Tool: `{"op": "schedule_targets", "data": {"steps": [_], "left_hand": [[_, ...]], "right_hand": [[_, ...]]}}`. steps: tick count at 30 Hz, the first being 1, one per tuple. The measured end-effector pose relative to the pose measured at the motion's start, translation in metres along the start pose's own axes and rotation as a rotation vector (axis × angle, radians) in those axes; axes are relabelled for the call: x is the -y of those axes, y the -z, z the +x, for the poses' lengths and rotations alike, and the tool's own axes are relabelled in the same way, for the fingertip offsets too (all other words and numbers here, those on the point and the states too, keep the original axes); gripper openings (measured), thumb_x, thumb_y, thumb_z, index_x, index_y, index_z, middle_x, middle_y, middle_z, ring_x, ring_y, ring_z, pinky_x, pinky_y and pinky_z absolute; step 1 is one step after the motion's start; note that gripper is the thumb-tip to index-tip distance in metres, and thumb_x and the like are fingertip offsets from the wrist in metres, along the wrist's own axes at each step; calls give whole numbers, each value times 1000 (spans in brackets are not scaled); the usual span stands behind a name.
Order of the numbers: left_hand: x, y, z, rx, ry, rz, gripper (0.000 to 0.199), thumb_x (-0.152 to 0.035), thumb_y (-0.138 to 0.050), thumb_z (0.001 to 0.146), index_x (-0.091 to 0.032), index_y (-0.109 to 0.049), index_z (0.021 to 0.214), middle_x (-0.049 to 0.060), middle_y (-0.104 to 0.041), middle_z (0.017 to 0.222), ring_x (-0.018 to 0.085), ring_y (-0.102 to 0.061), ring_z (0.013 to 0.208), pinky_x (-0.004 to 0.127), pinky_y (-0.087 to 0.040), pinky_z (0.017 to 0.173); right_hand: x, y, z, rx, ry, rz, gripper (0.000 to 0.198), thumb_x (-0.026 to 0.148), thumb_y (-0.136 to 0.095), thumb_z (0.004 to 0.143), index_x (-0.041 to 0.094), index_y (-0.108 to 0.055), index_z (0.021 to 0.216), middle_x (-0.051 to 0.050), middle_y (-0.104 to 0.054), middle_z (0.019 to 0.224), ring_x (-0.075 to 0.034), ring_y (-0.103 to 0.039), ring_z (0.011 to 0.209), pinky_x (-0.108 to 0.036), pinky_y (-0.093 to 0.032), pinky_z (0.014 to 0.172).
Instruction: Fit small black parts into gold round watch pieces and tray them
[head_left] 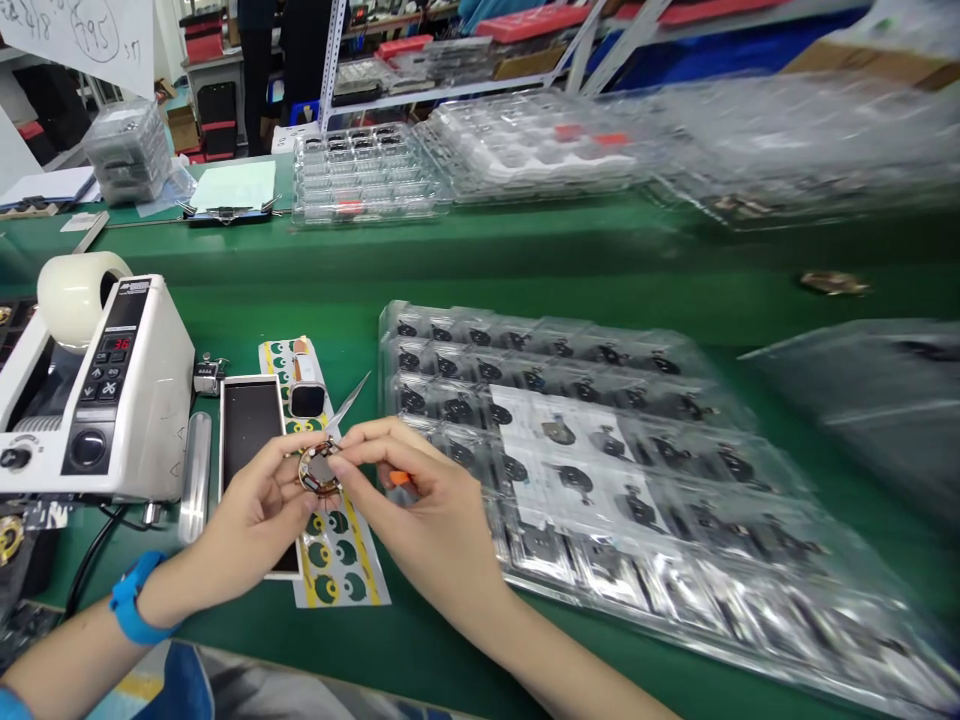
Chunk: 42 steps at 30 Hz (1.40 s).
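My left hand (pixel 251 520) pinches a small round circuit part (pixel 320 470) with a copper rim and a grey centre, held above a sticker sheet (pixel 337 560). My right hand (pixel 427 520) touches the part's right edge with its fingertips and also holds a thin tool with an orange grip (pixel 400 478). A pair of tweezers (pixel 351 400) points up and right just behind the part. A blue band (pixel 131 600) sits on my left wrist.
A white tape dispenser (pixel 97 390) stands at the left. A black-faced tray (pixel 251 430) lies beside the sticker sheet, with a small square watch body (pixel 307 398) behind. Clear blister trays of parts (pixel 600 450) fill the right; more trays (pixel 367 170) are stacked at the back.
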<state>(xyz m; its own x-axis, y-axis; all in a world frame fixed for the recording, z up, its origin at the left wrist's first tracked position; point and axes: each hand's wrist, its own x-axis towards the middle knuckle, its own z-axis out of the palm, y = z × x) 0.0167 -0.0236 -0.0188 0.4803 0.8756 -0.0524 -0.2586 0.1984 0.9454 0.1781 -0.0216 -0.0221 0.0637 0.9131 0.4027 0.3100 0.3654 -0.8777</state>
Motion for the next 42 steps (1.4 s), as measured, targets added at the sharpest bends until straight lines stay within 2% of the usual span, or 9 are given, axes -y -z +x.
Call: {"op": "schedule_targets", "data": {"steps": [9, 16, 23, 26, 29, 32, 37, 39, 42], "left_hand": [[5, -2, 2, -55, -14, -89, 31, -27, -71, 87, -25, -59, 115, 1, -71, 95, 9, -65, 85, 16, -49, 80], [10, -8, 7, -203, -35, -78, 29, -37, -76, 81, -21, -62, 101, -3, -70, 74, 5, -63, 71, 12, -48, 72], [8, -7, 8, -239, -45, -86, 26, -37, -75, 82, -19, -62, 95, -2, -70, 69, 8, -64, 63, 15, -50, 64], [6, -5, 6, -253, -75, -56, 24, -36, -75, 83, -19, -63, 94, -1, -69, 69, 8, -64, 65, 16, -51, 66], [5, -6, 4, -265, -80, -26, 24, -36, -75, 83, -19, -63, 94, -1, -68, 69, 8, -64, 66, 16, -51, 66], [7, -8, 3, -272, -51, 7, 28, -40, -74, 83, -19, -60, 94, -1, -67, 74, 11, -64, 69, 19, -53, 69], [6, -1, 5, -236, -11, 283, 12, -30, -62, 89, -19, -56, 91, -1, -62, 75, 14, -60, 71, 23, -48, 68], [2, 3, 6, -204, -71, 509, 4, -20, -57, 89, -19, -60, 87, 1, -63, 79, 15, -59, 75, 25, -46, 70], [-8, 7, 8, -251, -201, 719, 11, -10, -57, 80, -18, -63, 77, 1, -60, 76, 15, -55, 73, 25, -42, 67]], "right_hand": [[-6, -11, -6, -50, 96, -63, 16, 11, -59, 85, 20, -59, 71, 0, -61, 82, -11, -62, 67, -23, -50, 60], [-10, -16, -9, -66, 211, -176, 16, 9, -57, 86, 20, -57, 74, -2, -61, 82, -13, -63, 71, -24, -51, 58], [-11, -15, -9, -121, 474, -431, 13, 10, -61, 88, 18, -55, 95, -8, -66, 87, -17, -66, 74, -25, -51, 60], [-6, -9, -5, 4, 344, -342, 12, 14, -59, 89, 19, -56, 100, -7, -66, 90, -17, -66, 79, -25, -52, 61], [-1, -4, 0, 151, 182, -154, 9, 13, -55, 90, 20, -56, 84, -2, -61, 83, -15, -63, 74, -23, -50, 60], [0, -3, 2, 191, 108, -34, 18, 11, -54, 88, 20, -52, 72, 0, -58, 76, -13, -59, 70, -22, -48, 59], [-6, -4, 4, 200, 166, -122, 19, 9, -53, 87, 20, -50, 72, 0, -57, 72, -13, -57, 65, -23, -46, 56], [-8, -3, 4, 188, 277, -214, 16, 9, -53, 88, 20, -52, 77, -1, -60, 75, -14, -59, 68, -24, -47, 58], [-6, 0, 1, 54, 519, -377, 8, 12, -56, 88, 19, -56, 92, -6, -65, 83, -17, -62, 75, -27, -50, 61]]}}
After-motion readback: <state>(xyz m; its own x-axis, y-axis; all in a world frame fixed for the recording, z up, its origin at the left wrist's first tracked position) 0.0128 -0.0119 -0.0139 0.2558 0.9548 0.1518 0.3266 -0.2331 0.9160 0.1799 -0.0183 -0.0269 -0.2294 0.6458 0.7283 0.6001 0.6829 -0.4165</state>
